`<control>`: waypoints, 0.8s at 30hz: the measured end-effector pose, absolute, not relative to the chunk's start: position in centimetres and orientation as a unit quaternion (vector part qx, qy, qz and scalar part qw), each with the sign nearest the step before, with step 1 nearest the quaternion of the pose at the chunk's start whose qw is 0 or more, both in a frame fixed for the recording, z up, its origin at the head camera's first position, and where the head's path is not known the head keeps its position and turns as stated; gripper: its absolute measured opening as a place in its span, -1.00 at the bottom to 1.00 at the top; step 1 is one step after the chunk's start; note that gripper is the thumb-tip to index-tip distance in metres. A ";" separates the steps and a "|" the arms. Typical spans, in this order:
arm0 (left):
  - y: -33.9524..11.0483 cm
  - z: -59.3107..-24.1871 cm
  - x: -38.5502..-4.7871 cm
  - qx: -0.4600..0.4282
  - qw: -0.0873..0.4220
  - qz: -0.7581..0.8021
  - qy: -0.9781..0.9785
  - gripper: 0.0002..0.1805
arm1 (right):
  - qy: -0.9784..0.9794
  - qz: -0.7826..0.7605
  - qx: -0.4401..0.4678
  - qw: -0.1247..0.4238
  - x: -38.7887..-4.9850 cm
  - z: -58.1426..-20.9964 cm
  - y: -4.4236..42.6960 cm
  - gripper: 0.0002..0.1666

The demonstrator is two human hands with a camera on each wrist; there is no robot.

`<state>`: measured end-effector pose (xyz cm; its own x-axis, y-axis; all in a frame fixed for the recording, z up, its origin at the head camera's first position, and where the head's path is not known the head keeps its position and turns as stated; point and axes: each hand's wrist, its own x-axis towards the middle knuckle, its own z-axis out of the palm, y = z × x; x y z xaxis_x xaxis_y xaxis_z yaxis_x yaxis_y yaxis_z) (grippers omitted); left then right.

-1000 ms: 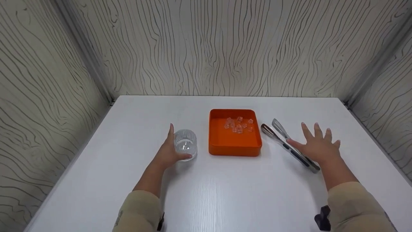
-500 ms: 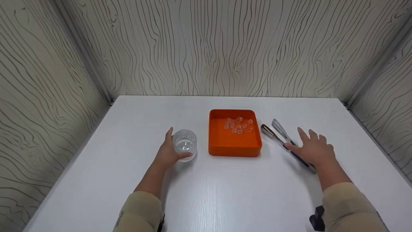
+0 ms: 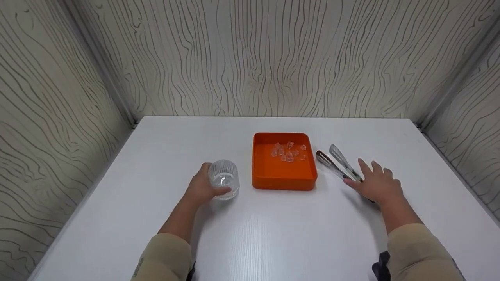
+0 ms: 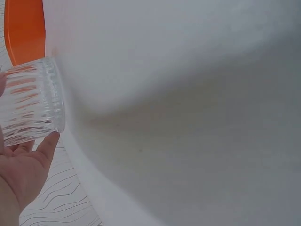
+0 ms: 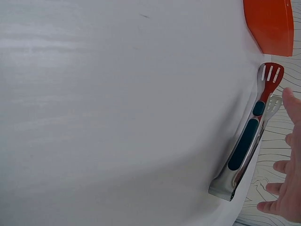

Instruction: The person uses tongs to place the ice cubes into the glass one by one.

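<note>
My left hand (image 3: 202, 188) holds a clear ribbed glass (image 3: 225, 180), its thumb across the near side and fingers round the left side. In the left wrist view, fingers sit against the glass (image 4: 33, 101) near its base. Metal tongs (image 3: 341, 158) lie spread on the table, right of the orange tray. Over their handle end hovers my right hand (image 3: 378, 186), fingers spread and loosely bent. From the right wrist, the tongs (image 5: 244, 143) show dark teal grip pads and slotted tips, one of them reddish-brown; a gap separates them from the fingers.
An orange square tray (image 3: 284, 184) stands between the hands, with several small clear cubes (image 3: 289, 157) in its back right part. The white table (image 3: 250, 234) is enclosed by wood-grain patterned panels (image 3: 250, 58) at the back and both sides.
My right hand has moved left and lower over the tongs, its fingers bending a little. My left fingers have closed round the glass, which has shifted slightly toward me.
</note>
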<state>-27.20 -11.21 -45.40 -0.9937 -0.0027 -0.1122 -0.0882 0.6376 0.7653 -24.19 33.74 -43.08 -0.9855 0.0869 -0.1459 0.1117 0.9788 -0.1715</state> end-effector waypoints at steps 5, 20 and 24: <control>-11.0 -45.4 -26.5 -0.002 0.050 0.399 0.916 0.03 | 0.992 -0.096 0.047 0.066 -24.2 -43.3 33.9 0.21; -9.1 -45.1 -24.9 0.070 0.102 0.418 0.900 -0.01 | 0.989 -0.106 0.059 0.089 -24.3 -43.8 34.2 0.27; -8.3 -45.2 -24.5 0.098 0.112 0.425 0.893 -0.05 | 0.989 -0.104 0.060 0.089 -24.4 -43.8 34.2 0.26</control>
<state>-24.52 -8.25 -45.19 -0.9559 0.2696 -0.1161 0.0799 0.6195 0.7809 -24.37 34.25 -43.84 -0.9769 0.0995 -0.1889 0.1367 0.9711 -0.1956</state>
